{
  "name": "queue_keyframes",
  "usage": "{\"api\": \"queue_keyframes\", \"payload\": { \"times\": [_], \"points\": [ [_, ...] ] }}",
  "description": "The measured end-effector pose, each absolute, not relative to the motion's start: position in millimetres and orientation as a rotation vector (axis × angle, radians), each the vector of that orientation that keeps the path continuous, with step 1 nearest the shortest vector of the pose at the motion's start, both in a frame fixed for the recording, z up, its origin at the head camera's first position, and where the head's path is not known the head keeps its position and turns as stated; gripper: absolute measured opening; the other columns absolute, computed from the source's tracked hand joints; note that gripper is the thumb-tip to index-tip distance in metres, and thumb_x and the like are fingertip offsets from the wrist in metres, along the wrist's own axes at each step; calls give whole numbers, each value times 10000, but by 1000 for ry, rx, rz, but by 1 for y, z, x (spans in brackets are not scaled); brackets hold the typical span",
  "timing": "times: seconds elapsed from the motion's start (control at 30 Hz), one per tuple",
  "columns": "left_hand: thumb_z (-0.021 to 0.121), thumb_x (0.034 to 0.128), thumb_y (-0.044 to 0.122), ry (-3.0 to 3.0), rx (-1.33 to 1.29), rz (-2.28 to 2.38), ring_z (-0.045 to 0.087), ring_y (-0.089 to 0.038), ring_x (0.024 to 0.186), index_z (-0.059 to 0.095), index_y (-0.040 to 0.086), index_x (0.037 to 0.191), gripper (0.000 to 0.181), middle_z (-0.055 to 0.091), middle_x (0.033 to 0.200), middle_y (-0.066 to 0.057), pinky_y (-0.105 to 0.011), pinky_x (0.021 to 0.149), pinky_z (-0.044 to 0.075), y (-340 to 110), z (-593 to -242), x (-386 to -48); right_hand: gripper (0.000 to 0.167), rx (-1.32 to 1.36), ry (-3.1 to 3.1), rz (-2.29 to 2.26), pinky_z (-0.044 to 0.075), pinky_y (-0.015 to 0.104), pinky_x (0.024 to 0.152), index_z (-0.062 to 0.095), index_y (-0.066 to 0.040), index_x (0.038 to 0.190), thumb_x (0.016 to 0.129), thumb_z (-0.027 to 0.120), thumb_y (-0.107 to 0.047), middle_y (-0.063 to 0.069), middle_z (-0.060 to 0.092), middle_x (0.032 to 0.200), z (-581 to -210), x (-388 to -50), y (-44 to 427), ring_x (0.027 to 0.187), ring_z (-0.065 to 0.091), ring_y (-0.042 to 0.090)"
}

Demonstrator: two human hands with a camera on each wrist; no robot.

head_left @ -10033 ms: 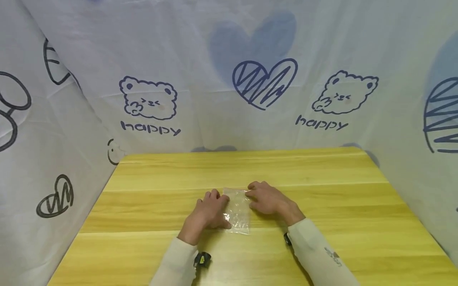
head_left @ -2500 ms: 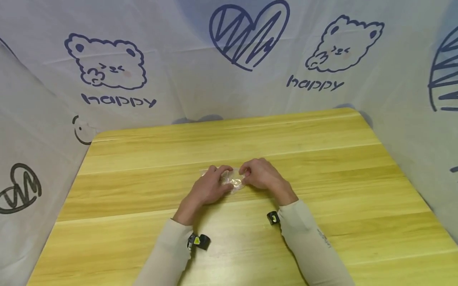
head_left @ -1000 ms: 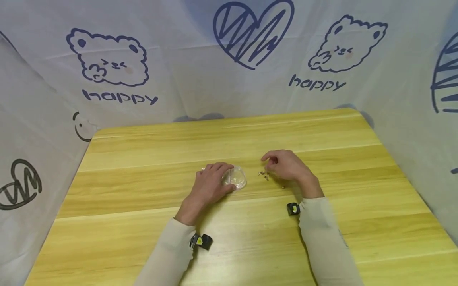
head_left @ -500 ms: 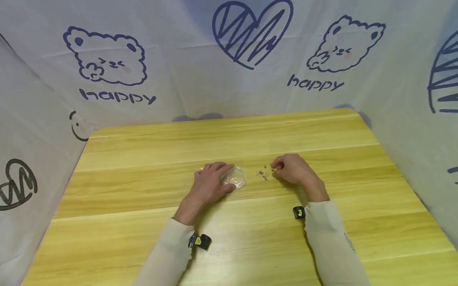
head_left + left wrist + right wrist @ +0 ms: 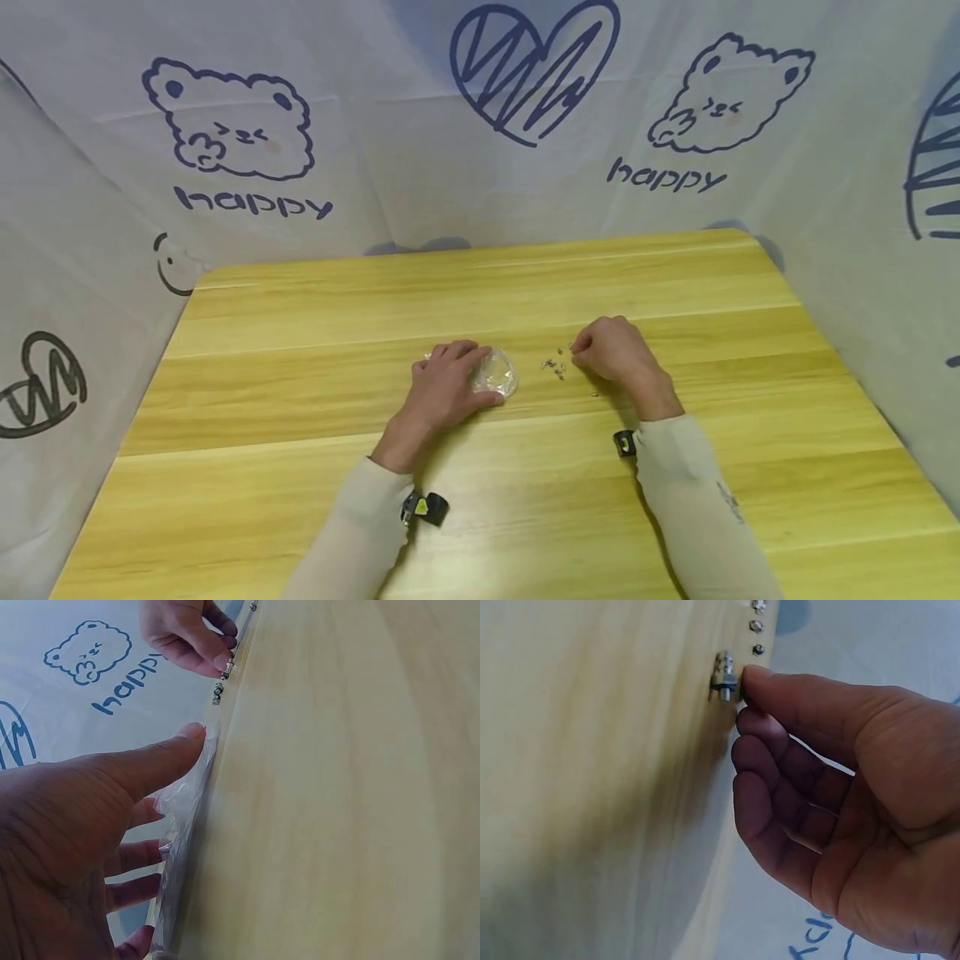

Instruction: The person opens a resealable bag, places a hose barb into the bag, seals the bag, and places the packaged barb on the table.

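My left hand rests on a clear plastic bag, its fingers spread and the thumb along the near edge. In the left wrist view crinkled film of that bag shows beside the fingers. Several tiny silver metal fittings lie scattered to the right of it. At their right edge my right hand has its fingers curled, with thumb and forefinger pinching at a fitting that the fingertips mostly hide. Close below that hand lies a single metal fitting, roughly cylindrical with a narrow peg at one end.
A yellow wood-grain table bears everything. White cloth with blue drawings hangs behind it and at both sides. A black wrist camera sits on the left sleeve, another black wrist camera on the right one.
The bag was flat between both hands earlier; the metal fittings now lie on the table. My right hand has moved right, then its fingertips have drawn together. My left hand stays on the bag.
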State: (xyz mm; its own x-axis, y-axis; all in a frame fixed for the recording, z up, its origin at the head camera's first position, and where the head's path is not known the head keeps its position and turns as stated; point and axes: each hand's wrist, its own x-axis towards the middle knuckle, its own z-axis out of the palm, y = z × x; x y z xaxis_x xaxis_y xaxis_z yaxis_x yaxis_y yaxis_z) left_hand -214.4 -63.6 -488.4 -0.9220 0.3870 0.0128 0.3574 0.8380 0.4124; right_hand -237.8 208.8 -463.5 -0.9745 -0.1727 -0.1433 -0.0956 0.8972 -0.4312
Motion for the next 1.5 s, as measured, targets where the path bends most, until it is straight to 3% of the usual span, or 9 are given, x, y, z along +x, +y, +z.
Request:
{"api": "queue_keyframes", "payload": {
  "times": [0.2, 0.4, 0.73, 1.1, 1.5],
  "points": [
    [737, 767, 563, 2933, 586, 657, 447, -276, 1295, 532, 230, 1385, 731, 506, 1423, -21, -552, 954, 366, -62, -488, -214, 136, -168, 2841, -576, 512, 445, 870, 758, -123, 880, 906, 631, -165, 58, 737, 993, -463, -239, 206, 934, 647, 263],
    [731, 775, 559, 2919, 559, 657, 442, -281, 1306, 488, 218, 1420, 769, 491, 1442, -26, -556, 969, 360, -63, -485, -213, 182, -308, 2761, -485, 501, 393, 824, 679, -88, 915, 970, 521, -160, 67, 680, 959, -463, -241, 203, 887, 609, 209],
    [733, 776, 556, 2913, 551, 666, 439, -290, 1302, 448, 268, 1448, 784, 485, 1444, -24, -563, 971, 358, -62, -484, -212, 121, -529, 2839, -739, 490, 376, 838, 645, -106, 993, 981, 557, -189, 45, 584, 1027, -463, -237, 196, 927, 567, 189],
    [731, 776, 560, 2910, 550, 662, 448, -285, 1293, 480, 265, 1423, 754, 491, 1435, -17, -554, 965, 362, -62, -482, -213, 76, -710, 2840, -901, 492, 363, 884, 645, -120, 964, 960, 599, -181, 23, 563, 1071, -463, -237, 184, 986, 583, 168],
    [715, 781, 581, 2919, 548, 634, 439, -278, 1303, 483, 256, 1423, 756, 483, 1443, -19, -547, 968, 365, -62, -486, -214, 106, -818, 2772, -751, 491, 332, 836, 678, -146, 985, 963, 594, -206, -17, 572, 1022, -463, -238, 153, 894, 562, 131]
  ]
}}
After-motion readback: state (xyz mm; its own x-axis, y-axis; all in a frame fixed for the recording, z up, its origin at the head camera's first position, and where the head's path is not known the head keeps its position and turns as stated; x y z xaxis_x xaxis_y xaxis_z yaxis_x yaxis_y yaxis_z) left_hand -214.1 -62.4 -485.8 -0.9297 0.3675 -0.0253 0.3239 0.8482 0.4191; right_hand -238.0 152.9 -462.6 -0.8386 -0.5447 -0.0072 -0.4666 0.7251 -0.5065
